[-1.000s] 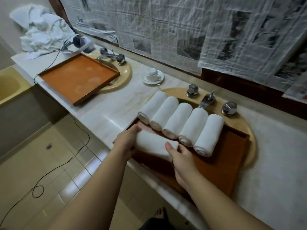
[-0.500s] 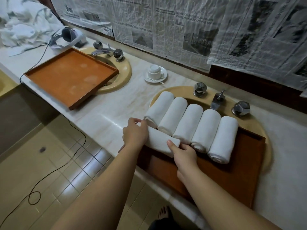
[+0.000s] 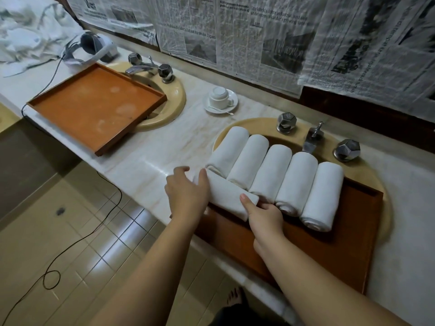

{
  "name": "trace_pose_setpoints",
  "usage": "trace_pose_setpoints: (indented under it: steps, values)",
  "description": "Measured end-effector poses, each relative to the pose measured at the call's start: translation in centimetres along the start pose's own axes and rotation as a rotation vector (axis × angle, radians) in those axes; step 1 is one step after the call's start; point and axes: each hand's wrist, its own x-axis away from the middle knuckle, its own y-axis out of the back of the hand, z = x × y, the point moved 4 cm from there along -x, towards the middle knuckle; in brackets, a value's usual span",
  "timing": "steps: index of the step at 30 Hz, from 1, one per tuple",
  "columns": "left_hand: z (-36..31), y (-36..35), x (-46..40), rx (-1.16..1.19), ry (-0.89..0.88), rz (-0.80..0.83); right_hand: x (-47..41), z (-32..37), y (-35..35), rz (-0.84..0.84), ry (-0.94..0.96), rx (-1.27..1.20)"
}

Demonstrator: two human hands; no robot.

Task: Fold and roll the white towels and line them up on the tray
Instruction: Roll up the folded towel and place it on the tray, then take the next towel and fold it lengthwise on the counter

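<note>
Several rolled white towels [image 3: 270, 175] lie side by side across the back of a dark wooden tray [image 3: 329, 250] that sits over the right sink. One more rolled towel [image 3: 227, 196] lies crosswise in front of them at the tray's left end. My left hand [image 3: 186, 196] grips its left end, thumb on top. My right hand [image 3: 264, 215] holds its right end, thumb pressed against the roll. A heap of loose white towels [image 3: 26, 36] lies at the far left of the counter.
A second orange wooden tray [image 3: 94, 107] rests over the left sink [image 3: 171, 100]. A cup on a saucer [image 3: 220, 98] stands between the sinks. Taps [image 3: 312, 140] rise behind the towel row. A headset [image 3: 91, 47] with a black cable lies near the towel heap. Newspaper covers the wall.
Both hands have carried the crosswise roll back and left, up against the front ends of the lined-up towels. The view has shifted right and closer.
</note>
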Motion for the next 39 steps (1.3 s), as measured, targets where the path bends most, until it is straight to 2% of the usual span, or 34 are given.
trace_pose_setpoints:
  steps: [3,7,13,16,21,24,27,33,39]
  values:
    - [2.5,-0.8,2.5,0.055,0.13,0.089,0.1,0.1,-0.1,-0.001,-0.01,-0.004]
    - [2.9,-2.2,3.0,0.242,0.165,0.133,0.6,0.3,-0.1,0.019,-0.002,-0.012]
    - [2.8,-2.4,2.7,0.363,0.239,0.147,0.6,0.4,0.3,0.127,-0.048,-0.04]
    - [3.1,-2.1,3.8,0.444,0.316,0.156,1.1,0.2,2.4,0.175,-0.041,0.006]
    - [3.1,-2.4,6.9,0.4,0.327,0.163,3.0,0.6,9.4,0.111,0.066,0.14]
    - [1.9,-2.7,10.2,0.285,0.216,0.157,4.1,0.9,15.0,0.003,0.179,0.189]
    - [-0.7,-3.8,14.4,0.222,-0.007,0.173,4.9,1.1,21.7,-0.126,0.238,0.233]
    - [-8.4,-12.4,25.6,0.109,-0.342,0.522,5.7,1.1,37.6,-0.388,0.36,0.259]
    - [-17.8,-22.7,40.8,0.041,-0.62,0.799,8.0,0.0,55.2,-0.594,0.344,0.414]
